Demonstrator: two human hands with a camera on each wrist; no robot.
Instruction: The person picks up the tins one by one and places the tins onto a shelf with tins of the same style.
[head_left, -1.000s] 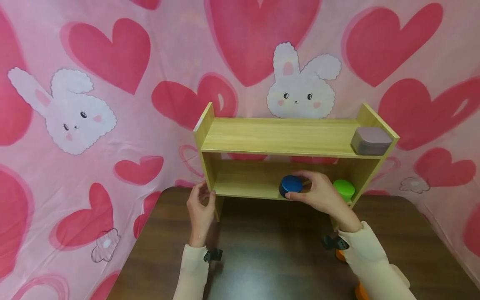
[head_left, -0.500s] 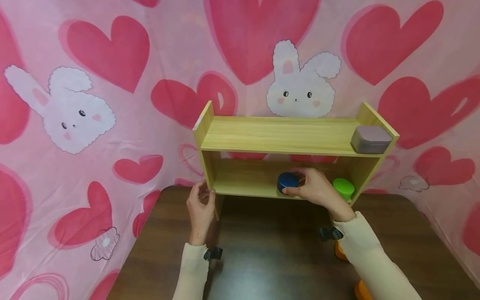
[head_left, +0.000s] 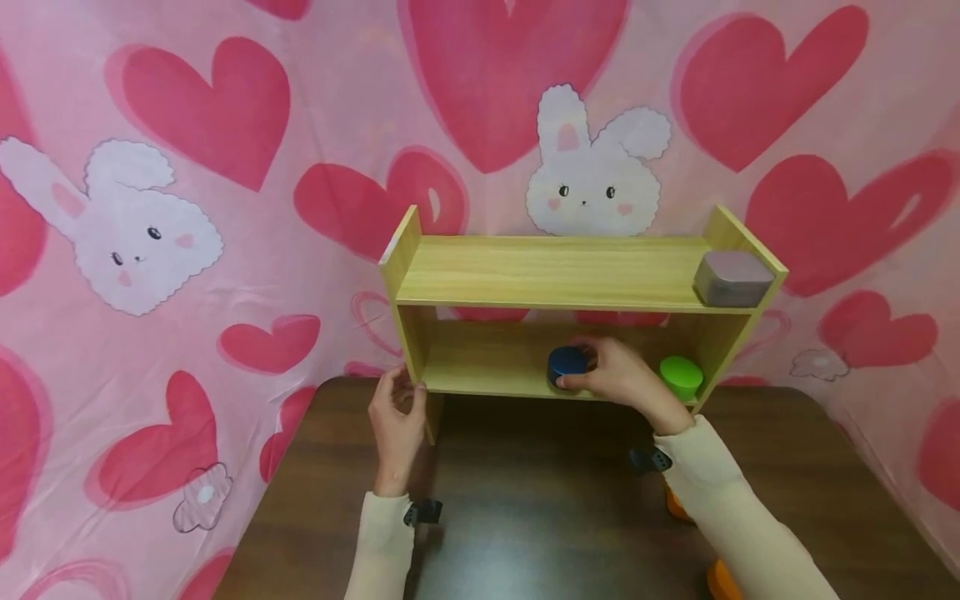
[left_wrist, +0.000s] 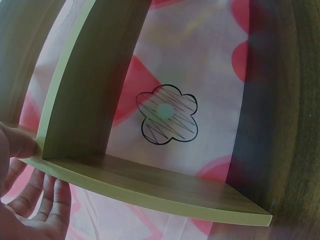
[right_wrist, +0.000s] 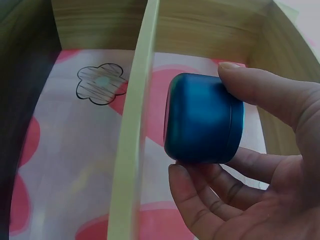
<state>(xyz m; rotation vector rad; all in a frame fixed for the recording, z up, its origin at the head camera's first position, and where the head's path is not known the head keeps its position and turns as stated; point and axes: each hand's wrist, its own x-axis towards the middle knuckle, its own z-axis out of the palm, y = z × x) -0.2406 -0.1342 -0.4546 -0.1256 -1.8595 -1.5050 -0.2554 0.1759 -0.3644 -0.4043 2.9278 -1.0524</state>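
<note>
Just below and right of the frame's middle, the blue tin (head_left: 566, 363), pinched tight in the right hand (head_left: 621, 377), has gone a bit left from the green tub (head_left: 681, 375) (the left hand (head_left: 397, 417) grips the shelf (head_left: 540, 271) at its left corner), so its spot seems unsettled.

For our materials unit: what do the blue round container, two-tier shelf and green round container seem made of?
Blue round container: probably metal, smooth and glossy, from its metallic sheen; possibly coated plastic.
Two-tier shelf: wood or wood-look board, satin finish, from its pale streaked grain.
Green round container: perhaps fairly matte plastic, from its even, bright colour; too small for certainty.
</note>
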